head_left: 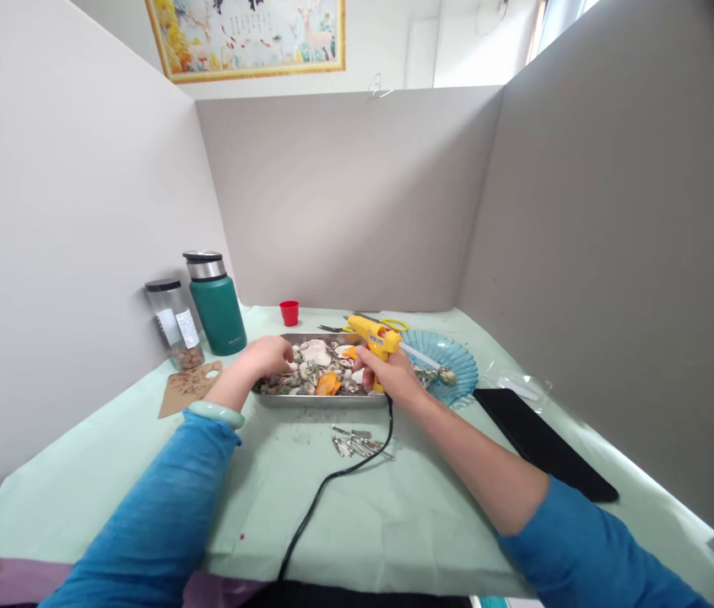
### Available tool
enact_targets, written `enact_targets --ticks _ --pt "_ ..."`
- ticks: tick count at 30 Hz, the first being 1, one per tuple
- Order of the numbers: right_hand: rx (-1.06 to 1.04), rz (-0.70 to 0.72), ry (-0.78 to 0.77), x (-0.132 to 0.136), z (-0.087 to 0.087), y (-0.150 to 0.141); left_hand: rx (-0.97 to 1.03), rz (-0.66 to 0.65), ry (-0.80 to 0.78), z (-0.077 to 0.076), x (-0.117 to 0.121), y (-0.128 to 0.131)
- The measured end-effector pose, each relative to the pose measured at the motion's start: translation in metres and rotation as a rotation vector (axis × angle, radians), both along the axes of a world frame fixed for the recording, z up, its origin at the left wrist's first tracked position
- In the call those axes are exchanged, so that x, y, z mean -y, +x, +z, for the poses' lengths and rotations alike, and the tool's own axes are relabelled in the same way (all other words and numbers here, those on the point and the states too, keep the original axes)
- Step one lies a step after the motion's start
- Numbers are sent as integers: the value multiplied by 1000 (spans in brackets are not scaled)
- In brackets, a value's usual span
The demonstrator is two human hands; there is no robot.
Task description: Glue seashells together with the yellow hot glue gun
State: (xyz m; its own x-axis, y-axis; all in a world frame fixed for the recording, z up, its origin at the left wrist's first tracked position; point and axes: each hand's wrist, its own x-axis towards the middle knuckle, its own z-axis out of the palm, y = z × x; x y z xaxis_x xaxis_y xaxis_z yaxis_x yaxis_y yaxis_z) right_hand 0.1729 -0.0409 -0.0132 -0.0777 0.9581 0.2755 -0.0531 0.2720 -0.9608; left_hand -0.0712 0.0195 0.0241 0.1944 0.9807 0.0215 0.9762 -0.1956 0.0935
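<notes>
A metal tray (325,403) in the middle of the table holds many shells, among them bright orange ones (328,384) and pale ones. My left hand (273,355) reaches over the tray's left end, its fingers curled down among the shells; whatever they pinch is hidden. My right hand (395,376) is closed around the handle of a yellow hot glue gun (375,335) above the tray's right end. The gun's nozzle points up and left, and a whitish glue stick (419,353) sticks out of its back. Its black cord (325,483) runs down to the table's front edge.
Behind the tray lie yellow-handled scissors (393,324) and a red cup (289,313). A green bottle (218,308), a clear jar (175,325) and brown card (187,388) stand left. Blue plate (467,367) and black slab (543,443) lie right; metal clips (357,443) lie in front.
</notes>
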Motion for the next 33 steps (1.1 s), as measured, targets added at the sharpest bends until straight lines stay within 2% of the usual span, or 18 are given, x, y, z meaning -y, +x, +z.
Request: enact_targets --ticks 2,6,12,17,19,24,33 --pt "-1 0 -2 1 1 0 -78 29 -14 -1 0 -2" --pt "0 0 -4 1 1 0 -90 36 42 -2 0 -4" --pt "16 -10 -2 -1 -1 1 115 -28 147 2 0 -1" --pt "6 4 -7 -3 -3 1 311 -39 43 5 6 4" --pt "12 4 -5 -3 -3 1 248 -43 31 5 7 3" --pt "14 -5 6 -1 -1 0 -95 -12 -14 3 7 5" --pt "31 -3 3 -3 -3 0 -268 -119 57 -12 3 10"
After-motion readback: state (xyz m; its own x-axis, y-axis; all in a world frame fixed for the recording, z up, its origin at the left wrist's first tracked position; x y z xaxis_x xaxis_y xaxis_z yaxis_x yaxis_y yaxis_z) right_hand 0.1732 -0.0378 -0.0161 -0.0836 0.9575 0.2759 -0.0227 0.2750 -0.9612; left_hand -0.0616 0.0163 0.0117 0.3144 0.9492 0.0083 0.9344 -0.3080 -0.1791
